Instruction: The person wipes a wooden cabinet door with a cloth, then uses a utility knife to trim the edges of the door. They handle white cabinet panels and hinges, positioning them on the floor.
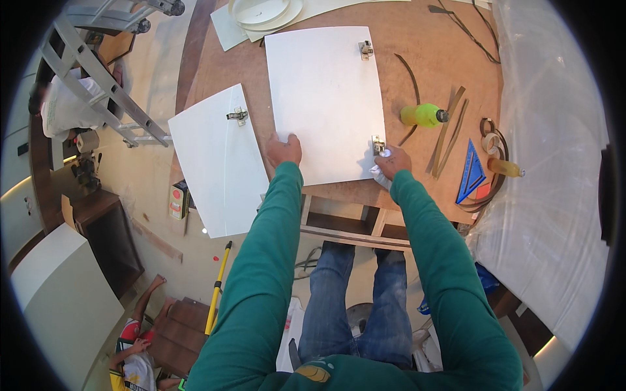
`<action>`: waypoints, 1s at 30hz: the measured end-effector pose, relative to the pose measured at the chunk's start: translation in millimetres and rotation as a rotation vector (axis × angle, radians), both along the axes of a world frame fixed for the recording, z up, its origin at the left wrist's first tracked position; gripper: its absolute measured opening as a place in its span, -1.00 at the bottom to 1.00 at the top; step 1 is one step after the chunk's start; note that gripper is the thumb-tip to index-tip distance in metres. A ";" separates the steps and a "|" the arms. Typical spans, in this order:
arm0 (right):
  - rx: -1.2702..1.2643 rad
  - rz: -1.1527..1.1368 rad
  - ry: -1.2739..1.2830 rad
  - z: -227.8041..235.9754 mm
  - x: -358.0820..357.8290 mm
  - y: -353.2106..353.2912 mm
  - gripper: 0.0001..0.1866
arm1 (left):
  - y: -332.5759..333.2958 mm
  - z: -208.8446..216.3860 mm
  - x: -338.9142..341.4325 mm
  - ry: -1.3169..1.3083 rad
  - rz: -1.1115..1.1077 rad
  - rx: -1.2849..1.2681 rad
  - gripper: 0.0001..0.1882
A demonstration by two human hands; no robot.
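Observation:
A white cabinet door (326, 98) lies on the brown worktable, with one metal hinge (366, 50) near its far right corner and another hinge (377, 144) near its close right corner. My left hand (284, 150) grips the door's left edge with curled fingers. Bunched in my right hand (395, 161) is a white cloth (377, 171), held against the door beside the closer hinge. To the left lies a second, smaller white door (218, 156) with a hinge (238, 116) near its top; my left sleeve covers part of its edge.
Right on the worktable (443, 62) are a lime-green bottle (424, 115), edging strips (447, 133), a blue set square (471, 173) and a yellowish bottle (505, 167). A ladder (98, 85) stands left. One person (72, 104) is beyond it; another (134, 355) sits lower left.

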State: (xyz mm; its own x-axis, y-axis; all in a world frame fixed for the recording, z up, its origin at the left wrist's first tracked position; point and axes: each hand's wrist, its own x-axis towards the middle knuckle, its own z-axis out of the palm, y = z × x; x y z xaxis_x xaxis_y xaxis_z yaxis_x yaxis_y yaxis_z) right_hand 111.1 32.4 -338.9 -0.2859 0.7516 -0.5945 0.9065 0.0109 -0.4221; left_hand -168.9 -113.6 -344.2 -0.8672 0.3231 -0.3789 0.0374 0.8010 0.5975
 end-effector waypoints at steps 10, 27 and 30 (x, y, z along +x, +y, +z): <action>-0.062 -0.078 0.081 15.6 87.4 -112.8 -0.34 | -73.6 26.2 126.4 0.238 -0.385 0.030 -0.35; -0.004 -0.229 0.210 9.5 109.6 -92.1 -0.11 | -81.8 20.5 67.6 0.194 -0.266 -0.058 -0.28; -0.005 -0.226 0.275 -5.4 66.8 -67.8 -0.11 | -69.3 -25.1 30.4 0.208 -0.186 -0.086 -0.16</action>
